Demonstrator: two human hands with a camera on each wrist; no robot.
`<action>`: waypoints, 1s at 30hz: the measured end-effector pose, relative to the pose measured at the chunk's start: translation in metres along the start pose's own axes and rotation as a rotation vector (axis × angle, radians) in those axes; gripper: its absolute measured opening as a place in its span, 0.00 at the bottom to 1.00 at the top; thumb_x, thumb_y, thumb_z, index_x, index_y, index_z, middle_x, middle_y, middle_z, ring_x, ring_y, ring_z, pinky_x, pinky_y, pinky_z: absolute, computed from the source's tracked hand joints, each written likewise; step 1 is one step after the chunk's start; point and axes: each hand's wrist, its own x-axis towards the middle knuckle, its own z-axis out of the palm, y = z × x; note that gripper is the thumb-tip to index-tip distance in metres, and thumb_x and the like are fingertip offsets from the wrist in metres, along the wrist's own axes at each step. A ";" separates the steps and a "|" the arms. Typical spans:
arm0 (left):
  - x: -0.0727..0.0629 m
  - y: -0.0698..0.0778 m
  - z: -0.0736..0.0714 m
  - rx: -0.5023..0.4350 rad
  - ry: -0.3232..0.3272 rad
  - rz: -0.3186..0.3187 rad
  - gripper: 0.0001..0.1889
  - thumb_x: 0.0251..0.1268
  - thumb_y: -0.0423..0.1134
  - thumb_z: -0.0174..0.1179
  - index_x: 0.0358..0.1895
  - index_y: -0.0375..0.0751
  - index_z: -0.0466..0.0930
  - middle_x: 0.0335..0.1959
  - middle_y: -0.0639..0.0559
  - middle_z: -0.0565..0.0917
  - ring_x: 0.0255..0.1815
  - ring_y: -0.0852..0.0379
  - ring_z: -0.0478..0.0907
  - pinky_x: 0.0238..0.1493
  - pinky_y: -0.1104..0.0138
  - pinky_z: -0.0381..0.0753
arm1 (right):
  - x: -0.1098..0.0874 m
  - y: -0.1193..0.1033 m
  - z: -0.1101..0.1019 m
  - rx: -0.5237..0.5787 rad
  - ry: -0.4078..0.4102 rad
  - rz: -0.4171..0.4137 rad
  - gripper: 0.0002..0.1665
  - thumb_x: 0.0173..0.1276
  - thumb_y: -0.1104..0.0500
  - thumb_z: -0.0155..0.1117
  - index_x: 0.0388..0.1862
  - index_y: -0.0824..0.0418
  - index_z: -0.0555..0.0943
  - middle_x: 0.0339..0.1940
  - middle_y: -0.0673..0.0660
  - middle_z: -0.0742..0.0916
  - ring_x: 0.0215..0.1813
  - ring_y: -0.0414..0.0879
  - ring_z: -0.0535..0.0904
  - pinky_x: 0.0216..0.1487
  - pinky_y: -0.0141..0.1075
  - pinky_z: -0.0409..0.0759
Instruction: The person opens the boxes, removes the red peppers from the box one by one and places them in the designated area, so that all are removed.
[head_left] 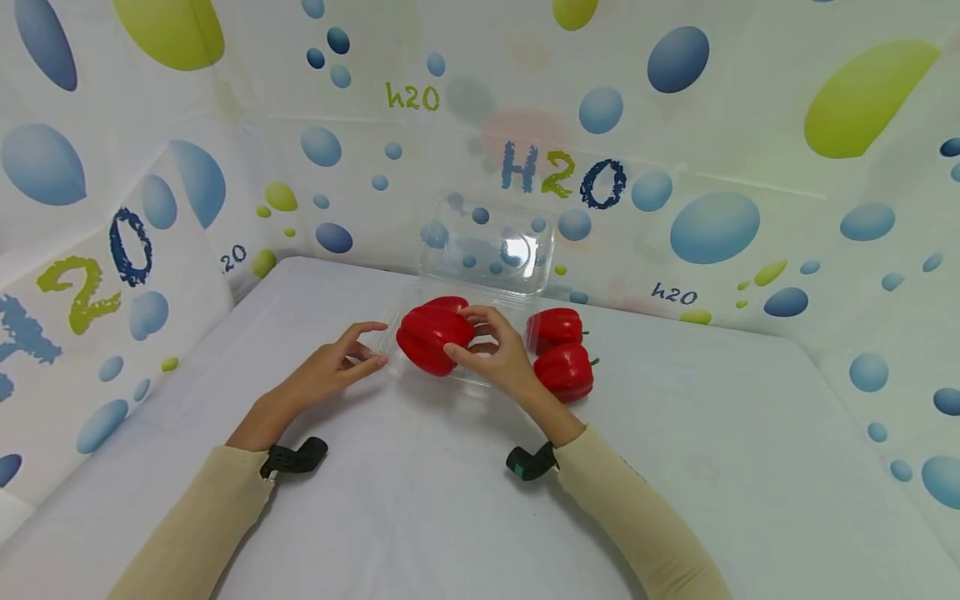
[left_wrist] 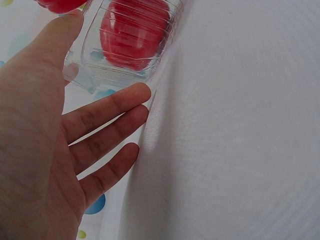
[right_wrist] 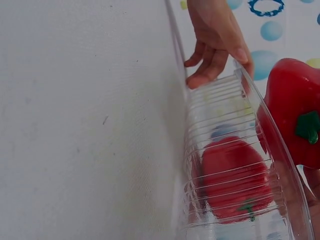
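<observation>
Left hand: empty, fingers extended and spread, thumb apart, at the left end of the clear container; contact cannot be confirmed. Container: thin-walled, judged flexible, best steadied by its rim; long axis across the desk. A boxed pepper shows through its ribbed wall.

Held pepper: raised over the container. Stem end faces right, blunt lobes left; long axis roughly left to right. Glossy skin, judged smooth, somewhat slippery, firm and fairly light. Recommended hold: thumb and fingers on opposite sides of the shoulders.

Right hand: grips the held pepper near its stem end, thumb in front, fingers behind.

Rear loose pepper and front loose pepper: just right of the container, stems pointing right.
</observation>
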 end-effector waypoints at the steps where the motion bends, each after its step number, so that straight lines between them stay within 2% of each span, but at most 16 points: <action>1: 0.000 0.000 0.000 0.001 0.000 0.001 0.31 0.70 0.47 0.57 0.72 0.50 0.57 0.50 0.41 0.82 0.50 0.44 0.79 0.51 0.51 0.81 | 0.000 0.000 0.000 0.000 0.002 0.000 0.33 0.56 0.63 0.73 0.61 0.62 0.72 0.59 0.59 0.79 0.54 0.54 0.77 0.51 0.48 0.83; 11: 0.000 0.001 0.000 -0.001 0.008 0.014 0.30 0.70 0.46 0.58 0.71 0.48 0.57 0.48 0.41 0.83 0.49 0.45 0.80 0.50 0.52 0.82 | -0.004 -0.002 0.000 0.014 0.011 -0.036 0.33 0.57 0.64 0.72 0.61 0.63 0.72 0.58 0.60 0.79 0.53 0.55 0.78 0.50 0.46 0.83; 19: 0.000 0.000 0.001 0.000 0.013 0.016 0.30 0.70 0.46 0.58 0.71 0.48 0.58 0.48 0.41 0.83 0.49 0.45 0.80 0.49 0.52 0.82 | -0.007 -0.007 0.002 0.047 -0.008 -0.061 0.35 0.56 0.67 0.71 0.63 0.67 0.70 0.60 0.65 0.78 0.55 0.61 0.77 0.51 0.49 0.82; 30: 0.001 -0.003 0.002 -0.008 0.012 0.025 0.30 0.70 0.46 0.58 0.72 0.48 0.57 0.48 0.41 0.83 0.48 0.46 0.80 0.47 0.54 0.83 | -0.013 -0.007 0.004 0.038 -0.012 -0.074 0.34 0.55 0.65 0.72 0.61 0.65 0.71 0.58 0.62 0.79 0.53 0.56 0.78 0.51 0.48 0.83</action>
